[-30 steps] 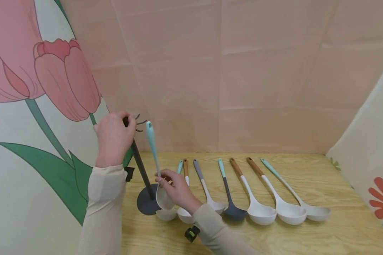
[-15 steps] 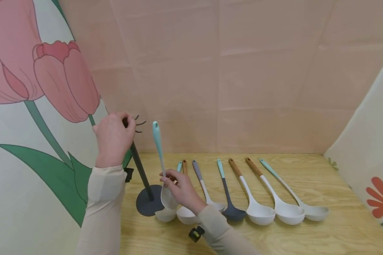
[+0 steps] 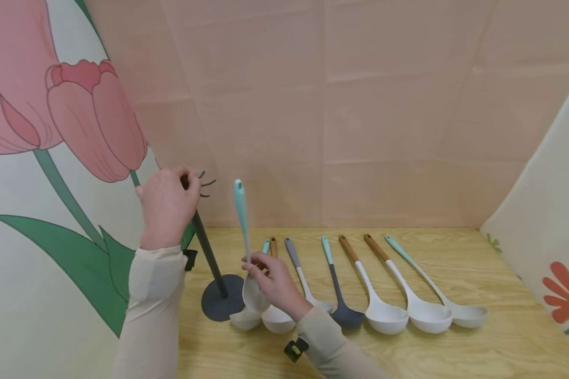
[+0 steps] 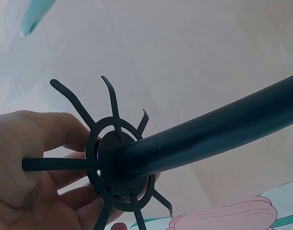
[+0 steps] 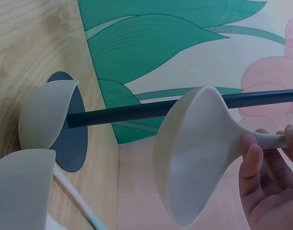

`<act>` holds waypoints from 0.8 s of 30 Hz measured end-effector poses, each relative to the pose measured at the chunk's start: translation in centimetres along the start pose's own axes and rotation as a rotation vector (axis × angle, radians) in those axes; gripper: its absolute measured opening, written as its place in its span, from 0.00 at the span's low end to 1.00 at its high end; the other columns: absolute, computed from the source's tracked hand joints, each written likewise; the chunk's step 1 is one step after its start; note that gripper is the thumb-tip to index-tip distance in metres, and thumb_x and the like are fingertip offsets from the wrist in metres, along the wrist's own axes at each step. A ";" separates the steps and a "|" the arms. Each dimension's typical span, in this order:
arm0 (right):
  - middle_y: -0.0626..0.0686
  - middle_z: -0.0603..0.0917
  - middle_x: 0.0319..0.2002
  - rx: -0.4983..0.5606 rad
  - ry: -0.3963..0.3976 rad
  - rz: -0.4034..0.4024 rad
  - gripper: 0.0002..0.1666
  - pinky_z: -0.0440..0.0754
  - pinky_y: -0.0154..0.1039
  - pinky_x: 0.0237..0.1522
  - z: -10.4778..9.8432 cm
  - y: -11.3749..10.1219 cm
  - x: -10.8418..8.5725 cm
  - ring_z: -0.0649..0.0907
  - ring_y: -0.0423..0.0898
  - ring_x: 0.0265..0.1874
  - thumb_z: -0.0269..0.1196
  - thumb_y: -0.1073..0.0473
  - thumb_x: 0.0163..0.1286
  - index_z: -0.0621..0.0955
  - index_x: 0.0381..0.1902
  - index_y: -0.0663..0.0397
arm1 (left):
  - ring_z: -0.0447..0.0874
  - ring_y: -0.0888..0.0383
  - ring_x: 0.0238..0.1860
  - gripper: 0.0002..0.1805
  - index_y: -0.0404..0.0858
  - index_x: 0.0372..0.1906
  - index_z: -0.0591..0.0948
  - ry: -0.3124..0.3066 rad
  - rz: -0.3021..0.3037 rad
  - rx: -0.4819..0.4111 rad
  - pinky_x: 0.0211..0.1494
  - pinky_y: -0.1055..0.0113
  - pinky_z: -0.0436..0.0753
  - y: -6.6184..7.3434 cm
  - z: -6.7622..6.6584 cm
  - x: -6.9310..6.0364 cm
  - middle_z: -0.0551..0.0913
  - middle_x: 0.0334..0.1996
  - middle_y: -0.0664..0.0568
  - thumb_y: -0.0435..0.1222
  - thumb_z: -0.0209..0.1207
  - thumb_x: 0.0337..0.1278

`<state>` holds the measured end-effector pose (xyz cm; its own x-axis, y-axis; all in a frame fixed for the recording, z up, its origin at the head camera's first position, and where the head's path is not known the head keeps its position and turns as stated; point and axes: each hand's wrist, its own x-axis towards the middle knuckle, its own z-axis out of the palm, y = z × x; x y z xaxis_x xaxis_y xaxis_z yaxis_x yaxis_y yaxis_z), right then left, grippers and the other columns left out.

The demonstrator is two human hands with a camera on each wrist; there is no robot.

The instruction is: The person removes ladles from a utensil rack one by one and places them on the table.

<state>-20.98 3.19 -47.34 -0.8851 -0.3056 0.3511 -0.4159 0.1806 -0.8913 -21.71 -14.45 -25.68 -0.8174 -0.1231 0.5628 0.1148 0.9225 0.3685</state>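
Observation:
My left hand (image 3: 168, 210) grips the top of a dark utensil stand (image 3: 206, 247), where several curved hooks fan out. In the left wrist view its fingers curl behind the hook ring (image 4: 92, 165). Between thumb and fingers, my right hand (image 3: 278, 284) pinches a pale ladle with a mint handle (image 3: 241, 202) low on its shaft. This ladle stands upright in the air, right of the stand, handle end up at about hook height and apart from the hooks. Its bowl (image 5: 197, 158) hangs below my fingers. No ladle is visible on the hooks in view.
Several ladles lie in a row on the wooden table (image 3: 512, 295), handles toward the back wall. Among them are a dark ladle (image 3: 346, 317), a white one with a brown handle (image 3: 387, 318) and a mint-handled one (image 3: 471, 317). The stand's round base (image 3: 213, 302) sits at the left.
The right hand has moved a little to the right with the ladle, away from the hooks, and the ladle stands more upright. The left hand keeps its hold on the stand.

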 end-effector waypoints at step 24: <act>0.52 0.84 0.34 -0.007 0.034 0.030 0.10 0.81 0.35 0.32 -2.7 1.3 -2.0 0.82 0.43 0.32 0.58 0.52 0.76 0.84 0.48 0.42 | 0.78 0.43 0.33 0.15 0.36 0.33 0.85 0.013 0.005 0.023 0.46 0.41 0.65 0.0 -0.1 -0.1 0.85 0.30 0.42 0.38 0.49 0.68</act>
<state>-20.35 6.56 -48.42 -0.9038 -0.2681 0.3336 -0.3902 0.1960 -0.8996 -21.59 -14.46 -25.66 -0.8096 -0.1230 0.5740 0.1058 0.9312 0.3487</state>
